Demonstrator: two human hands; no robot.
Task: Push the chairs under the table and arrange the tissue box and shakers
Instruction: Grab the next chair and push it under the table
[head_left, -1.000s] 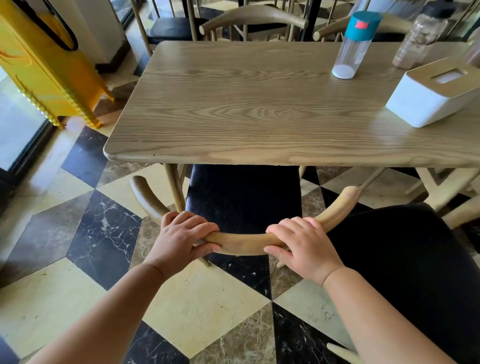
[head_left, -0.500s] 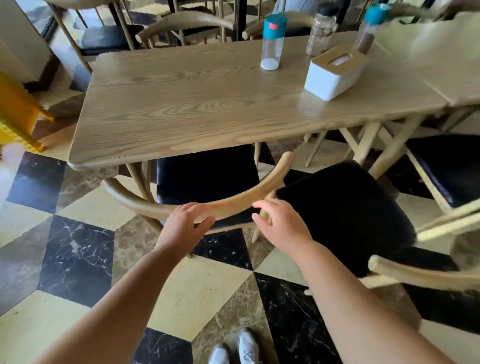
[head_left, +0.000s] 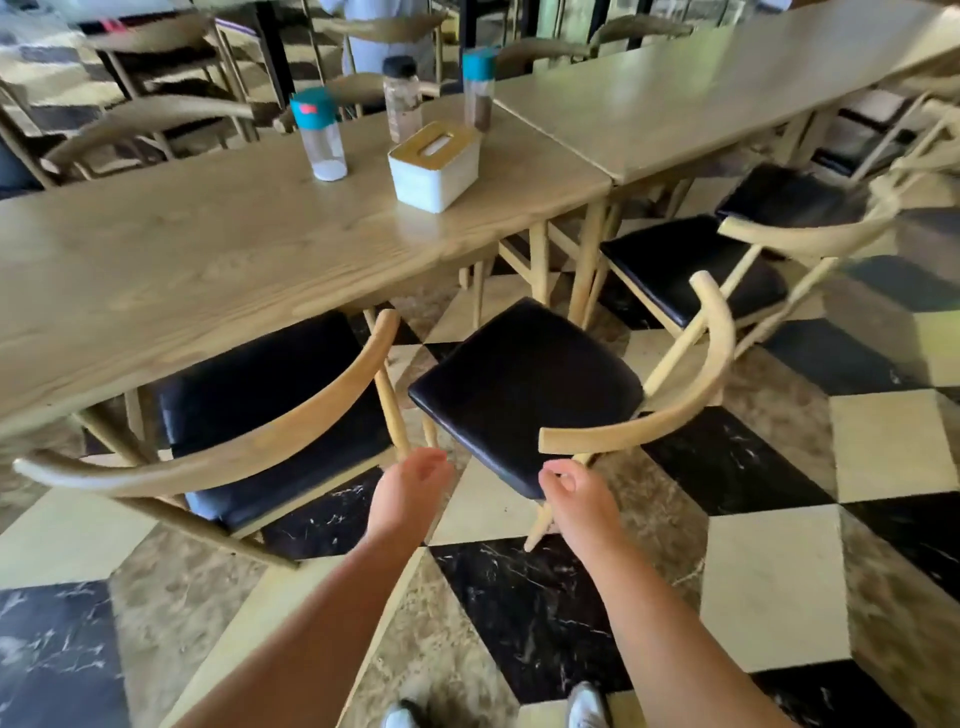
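A wooden table (head_left: 218, 260) carries a white tissue box (head_left: 434, 166) with a wooden lid, a teal-capped shaker (head_left: 319, 137) left of it, a black-capped shaker (head_left: 402, 98) and another teal-capped shaker (head_left: 478, 88) behind it. One black-seated chair (head_left: 260, 395) stands partly under the table on the left. A second chair (head_left: 524, 384) stands pulled out and turned at an angle. My left hand (head_left: 410, 491) hovers empty between the two chairs. My right hand (head_left: 574, 493) sits just below the near end of the second chair's curved backrest, fingers loosely curled, holding nothing.
A second wooden table (head_left: 701, 98) adjoins on the right, with two more black-seated chairs (head_left: 691, 270) pulled out beside it. More chairs (head_left: 156, 119) line the far side. The floor is checkered marble (head_left: 519, 597). My shoes (head_left: 584, 706) show at the bottom.
Both hands have let go of the left chair's backrest, which is now nearer the table. My view and hands have swung right toward the second chair.
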